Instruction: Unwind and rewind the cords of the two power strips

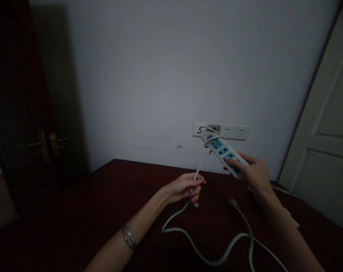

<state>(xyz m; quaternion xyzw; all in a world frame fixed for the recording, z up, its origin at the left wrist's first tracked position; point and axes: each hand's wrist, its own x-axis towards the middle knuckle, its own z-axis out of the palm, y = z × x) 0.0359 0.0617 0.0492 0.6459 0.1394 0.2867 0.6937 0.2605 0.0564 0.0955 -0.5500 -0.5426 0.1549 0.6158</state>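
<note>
My right hand [253,174] grips the near end of a white power strip [220,148] with blue sockets and holds it up in the air, tilted toward the wall. A loop of its white cord [205,258] is wound round the strip's far end. My left hand [185,187] pinches that cord just below the strip, above the dark red table [75,226]. From there the cord trails in loose curves across the table. Its plug [232,203] lies on the table between my hands. A bracelet sits on my left wrist.
A white wall socket panel [233,132] is mounted low on the grey wall behind the strip. A dark wooden door with brass handles [48,145] stands at the left. A white panelled door [326,136] is at the right.
</note>
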